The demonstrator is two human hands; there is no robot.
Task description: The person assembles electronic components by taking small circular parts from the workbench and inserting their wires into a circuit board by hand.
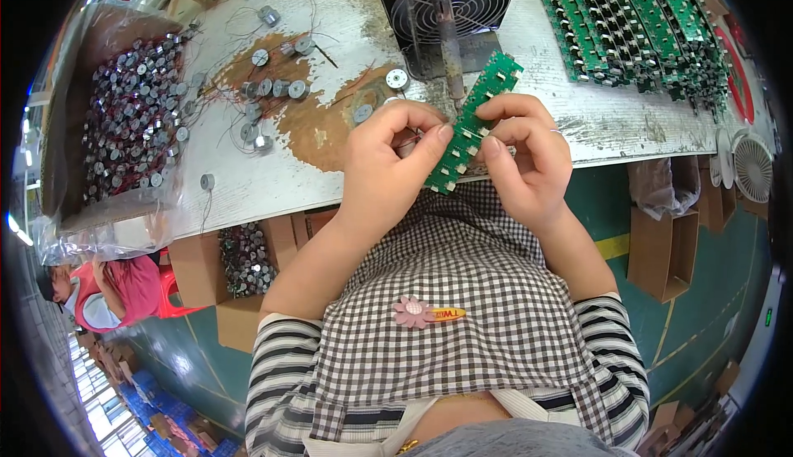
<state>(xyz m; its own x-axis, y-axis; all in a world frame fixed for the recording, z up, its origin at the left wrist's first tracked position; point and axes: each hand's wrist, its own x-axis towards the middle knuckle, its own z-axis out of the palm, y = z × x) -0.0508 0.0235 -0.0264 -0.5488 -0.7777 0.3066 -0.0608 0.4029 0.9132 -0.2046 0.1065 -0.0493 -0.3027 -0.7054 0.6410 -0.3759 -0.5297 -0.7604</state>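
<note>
Nearest, a black-and-white gingham apron (496,325) of woven cloth, with a pink flower-shaped hair clip (413,313) fastened on the chest; striped knit sleeves (285,358) end at the elbows. Above it, at the table's near edge, a narrow green circuit-board strip (467,126), flat and rigid, set with rows of small pale connectors, is held aslant in both hands. Left hand (390,155): thumb pressed on the strip's left edge, fingers curled; what lies behind them is partly hidden. Right hand (533,155): thumb and index fingertip closed together at the strip's right edge, on something too small to identify. Table (611,130): white paint, scuffed and peeled to a brown patch (318,130). On it, loose cylindrical metal motors (279,88) trail hair-thin wires; at left, a plastic-lined carton (62,118) holds a dense heap of similar ones. Beyond the hands, a rusty metal post (448,40) stands before a black square fan (490,11) with a concentric wire guard. Far right, stacked green board strips (636,35). Below, smooth green floor (702,308) with yellow lines, brown cardboard boxes (661,250), and, at left, a person in pink (136,288) by a red plastic stool (172,300).
</note>
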